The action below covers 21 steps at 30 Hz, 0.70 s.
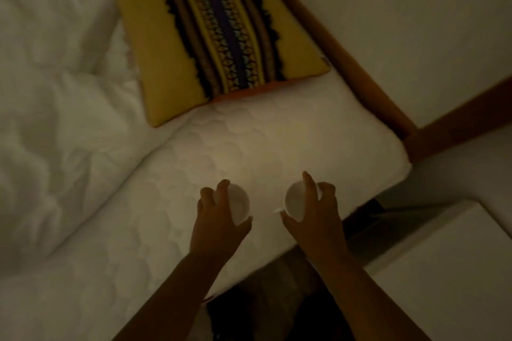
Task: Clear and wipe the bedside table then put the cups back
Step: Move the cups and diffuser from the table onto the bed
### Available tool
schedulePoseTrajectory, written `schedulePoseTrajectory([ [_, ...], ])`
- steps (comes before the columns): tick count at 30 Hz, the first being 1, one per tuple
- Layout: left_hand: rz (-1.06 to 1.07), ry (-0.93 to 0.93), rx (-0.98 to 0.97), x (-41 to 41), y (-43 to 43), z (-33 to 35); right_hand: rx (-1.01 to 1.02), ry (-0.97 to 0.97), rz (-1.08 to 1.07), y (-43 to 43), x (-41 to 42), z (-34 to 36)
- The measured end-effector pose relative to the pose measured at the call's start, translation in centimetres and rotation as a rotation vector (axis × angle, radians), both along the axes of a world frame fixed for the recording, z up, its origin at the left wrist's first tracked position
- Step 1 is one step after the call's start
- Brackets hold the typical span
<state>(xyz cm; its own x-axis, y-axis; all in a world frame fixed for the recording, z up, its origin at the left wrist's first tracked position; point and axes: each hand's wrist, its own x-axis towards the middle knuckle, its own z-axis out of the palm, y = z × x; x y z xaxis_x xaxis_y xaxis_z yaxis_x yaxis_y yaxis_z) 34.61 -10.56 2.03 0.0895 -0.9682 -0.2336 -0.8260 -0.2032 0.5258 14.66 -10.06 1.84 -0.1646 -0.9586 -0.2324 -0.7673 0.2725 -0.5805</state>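
Two small white cups are seen in dim light, both plain and round. The left cup (240,205) is viewed mostly from the side. The right cup (296,201) is tipped so that its open mouth and pale inside are shown, and a thin handle-like sliver projects at its lower left edge. Both are held over the near corner of the white quilted mattress (271,141); whether they touch it cannot be told.

Two hands are counted, one on each cup. The left cup is grasped from above by the left hand (219,210), with the fingers curled over its far rim and the thumb pressed on its near side. The right cup is gripped by the right hand (315,216), with one finger laid across the rim and the thumb set below.

One yellow cushion (221,36) with a purple patterned band is laid farther up the mattress. A crumpled white duvet (55,119) is spread to the left. A wooden bed frame (346,58) runs along the right side. One white tabletop (448,271) is seen at lower right, well apart from the cups.
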Motion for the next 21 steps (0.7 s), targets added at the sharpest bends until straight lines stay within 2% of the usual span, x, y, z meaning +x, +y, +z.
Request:
schedulePoseTrajectory([
  [8,0.159,0.003,0.022,13.5,2.6,0.4,-0.048,0.036,0.32,-2.6,13.9,0.1],
  [14,0.229,0.029,0.032,17.7,4.1,-0.9,-0.041,0.103,0.426,-3.1,19.4,-1.6],
  [21,0.165,0.019,0.067,19.1,5.0,-2.6,0.012,0.218,0.469,-3.3,21.2,-2.8],
])
